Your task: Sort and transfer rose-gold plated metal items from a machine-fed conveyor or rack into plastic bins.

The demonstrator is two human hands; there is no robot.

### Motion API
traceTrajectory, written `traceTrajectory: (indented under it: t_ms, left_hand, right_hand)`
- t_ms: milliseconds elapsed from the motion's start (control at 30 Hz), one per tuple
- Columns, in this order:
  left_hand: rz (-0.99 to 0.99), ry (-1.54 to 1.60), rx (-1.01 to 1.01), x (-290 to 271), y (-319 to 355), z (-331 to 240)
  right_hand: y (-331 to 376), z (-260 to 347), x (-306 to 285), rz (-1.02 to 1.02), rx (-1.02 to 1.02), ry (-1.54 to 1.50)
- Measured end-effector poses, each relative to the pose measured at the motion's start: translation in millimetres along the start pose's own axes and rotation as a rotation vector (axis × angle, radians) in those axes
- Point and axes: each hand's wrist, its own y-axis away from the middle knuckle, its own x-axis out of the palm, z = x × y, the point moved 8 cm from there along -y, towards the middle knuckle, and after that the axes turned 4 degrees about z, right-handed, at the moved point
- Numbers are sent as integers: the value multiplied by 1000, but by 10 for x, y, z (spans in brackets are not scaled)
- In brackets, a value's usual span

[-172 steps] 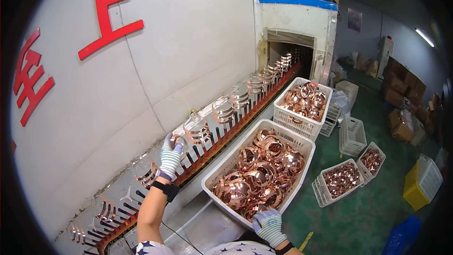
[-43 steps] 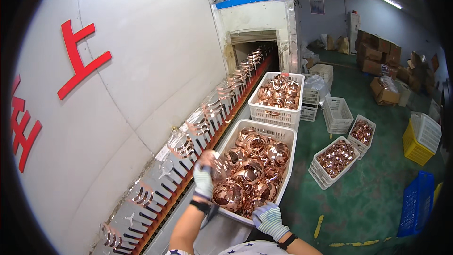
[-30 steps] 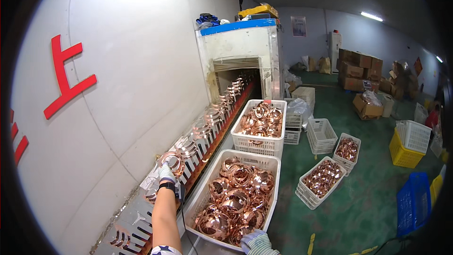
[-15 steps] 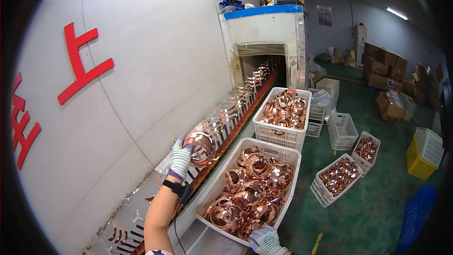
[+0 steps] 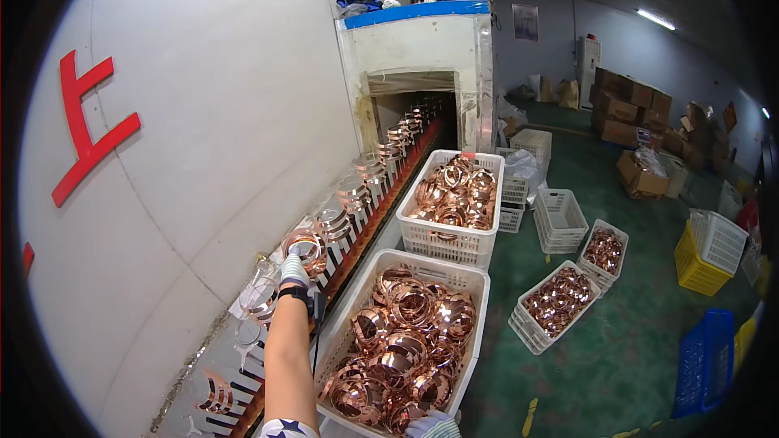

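Observation:
My left hand (image 5: 294, 269), in a white striped glove, is at a shiny copper-coloured ring piece (image 5: 314, 250) on the conveyor line by the wall. Its fingers are closed at the piece and partly hidden against it. My right hand (image 5: 434, 425), in a similar glove, is at the near rim of a white plastic basket (image 5: 480, 308). The lower picture edge cuts it off and its fingers are mostly hidden. Copper rings and bands (image 5: 403, 353) fill that basket in a loose heap.
Ring-shaped pieces (image 5: 353, 195) stand in a row on the conveyor (image 5: 369, 235), which runs into a tunnel housing (image 5: 426, 45). Behind the near basket is another full white basket (image 5: 446, 243). Filled crates (image 5: 519, 328), a blue crate (image 5: 699, 369) and cartons (image 5: 621, 105) stand on the green floor.
The view has swung to the right. My left hand has shifted on the ring piece and now partly overlaps its front. My right hand has slid lower at the basket rim.

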Motion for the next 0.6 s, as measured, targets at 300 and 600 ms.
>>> traceTrajectory:
  t_ms: [300, 600]
  left_hand:
    - [-168, -563, 427, -731, 640, -930]
    - [308, -331, 614, 952, 2351, -1308]
  right_hand:
    - [-17, 19, 95, -33, -26, -1068]
    - [-26, 93, -62, 69, 6, -735]
